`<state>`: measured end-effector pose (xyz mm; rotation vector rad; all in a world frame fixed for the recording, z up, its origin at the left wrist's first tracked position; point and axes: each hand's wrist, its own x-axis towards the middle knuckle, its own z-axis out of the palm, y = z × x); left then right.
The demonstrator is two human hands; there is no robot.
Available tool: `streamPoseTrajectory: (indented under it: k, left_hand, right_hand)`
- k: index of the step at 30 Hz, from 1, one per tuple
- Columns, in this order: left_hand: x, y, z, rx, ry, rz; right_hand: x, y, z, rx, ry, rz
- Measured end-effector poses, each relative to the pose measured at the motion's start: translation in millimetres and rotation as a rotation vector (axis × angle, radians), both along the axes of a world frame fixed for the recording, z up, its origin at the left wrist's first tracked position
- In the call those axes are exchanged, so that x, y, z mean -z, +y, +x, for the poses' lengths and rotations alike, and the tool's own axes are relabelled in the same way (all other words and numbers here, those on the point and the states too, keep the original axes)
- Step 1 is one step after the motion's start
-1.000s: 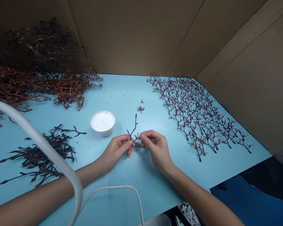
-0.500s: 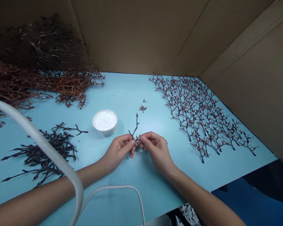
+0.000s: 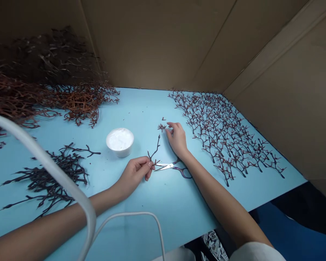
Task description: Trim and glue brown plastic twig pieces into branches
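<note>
My left hand (image 3: 137,173) pinches a dark artificial twig (image 3: 158,145) near its forked base; one long stem points up and away, and small reddish-brown tips show at the fingers. My right hand (image 3: 176,138) is beside a small heap of short reddish-brown pieces (image 3: 162,127), its thumb and forefinger apart with nothing visible between them. Scissors (image 3: 168,166) with blades parted lie on the table between the hands, their handles partly hidden by my right wrist. A white cup of white paste (image 3: 120,141) stands beyond my left hand.
Dark twigs (image 3: 58,174) lie piled at left, with brown branches (image 3: 81,105) heaped behind. Many branched twigs (image 3: 220,134) are laid out at right. A pale curved tube (image 3: 54,170) crosses the near left. Cardboard walls (image 3: 157,43) enclose the back and right.
My right hand has left the twig and moved away from me to the small heap, uncovering the scissors. The left hand keeps its pinch on the twig. The view has shifted slightly.
</note>
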<state>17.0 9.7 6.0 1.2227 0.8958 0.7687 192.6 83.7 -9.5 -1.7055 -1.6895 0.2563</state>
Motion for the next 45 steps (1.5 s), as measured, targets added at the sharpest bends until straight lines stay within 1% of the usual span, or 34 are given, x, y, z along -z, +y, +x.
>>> streamPoseTrajectory:
  k: [3,6,10,14,17,20,22,25,28,30,32,36,38,41,45]
  left_hand:
    - [-0.2,0,0,0.007,-0.007,-0.006]
    - [1.3,0,-1,0.037,-0.015,-0.016]
    - [1.9,1,-2,0.057,-0.026,-0.018]
    - [-0.3,1,-1,0.075,-0.006,-0.016]
    - [-1.5,0,0,0.063,0.022,0.005]
    - [-0.2,-1,0,0.061,0.052,0.034]
    - [1.5,-1,0,0.072,0.079,0.061]
    - [2.9,0,0,0.094,0.124,0.139]
    - [2.0,1,-1,0.095,0.155,0.205]
    - [0.9,3,-2,0.095,0.165,0.232]
    - [0.5,3,-3,0.106,0.174,0.251]
    - [1.6,1,-4,0.132,0.209,0.294]
    - [1.8,0,-4,0.143,0.222,0.319]
    - [0.9,0,-4,0.154,0.227,0.336]
    - [-0.2,1,-4,0.161,0.223,0.341]
  right_hand:
    - [-1.6,12,-4,-0.013,-0.026,-0.019]
    - [-3.9,14,-5,-0.021,-0.043,-0.040]
    - [-8.1,9,-6,-0.013,-0.030,-0.049]
    - [-24.6,-5,-7,-0.032,0.024,-0.071]
    - [-42.1,-22,-6,-0.087,0.088,-0.112]
    - [-56.8,-39,-5,-0.171,0.284,-0.139]
    - [-63.2,-49,-6,-0.237,0.390,-0.148]
    - [-68.9,-59,-8,-0.355,0.394,-0.163]
    - [-71.0,-63,-9,-0.446,0.304,-0.159]
    - [-69.6,-63,-9,-0.477,0.234,-0.161]
    - [-66.1,-61,-8,-0.483,0.213,-0.192]
    - [-59.2,-53,-6,-0.373,0.322,-0.380]
    - [-59.0,-51,-7,-0.351,0.393,-0.457]
    - [-62.1,-52,-8,-0.395,0.455,-0.482]
    - [-65.3,-58,-10,-0.451,0.463,-0.499]
